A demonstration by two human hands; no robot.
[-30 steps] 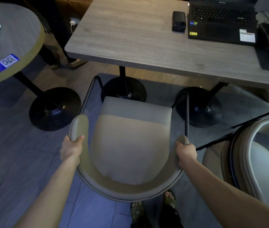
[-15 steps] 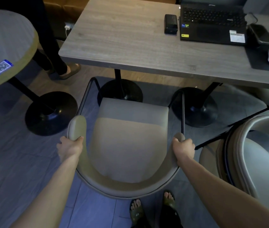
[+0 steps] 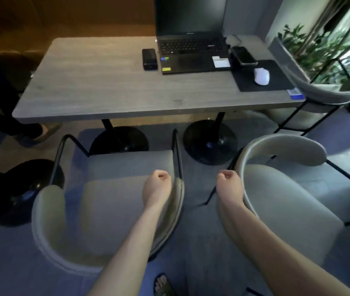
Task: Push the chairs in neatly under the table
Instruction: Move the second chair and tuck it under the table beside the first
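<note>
A grey wooden table (image 3: 105,86) stands ahead on two black pedestal bases. A beige curved-back chair (image 3: 114,201) sits in front of its left half, its seat short of the table edge. A second beige chair (image 3: 276,201) stands to the right, turned at an angle. My left hand (image 3: 157,184) hovers over the first chair's right arm, fingers curled, holding nothing. My right hand (image 3: 229,184) is a loose fist in the gap between the chairs, just left of the second chair's backrest.
On the table lie a laptop (image 3: 193,54), a black box (image 3: 149,59), a phone (image 3: 243,55) and a white mouse (image 3: 261,76) on a mat. A third chair (image 3: 330,92) and plants are at the right. Another person's leg (image 3: 9,120) stands at the left.
Both hands have let go of the first chair's backrest and moved right. My view has swung right and up, bringing the second chair fully into sight.
</note>
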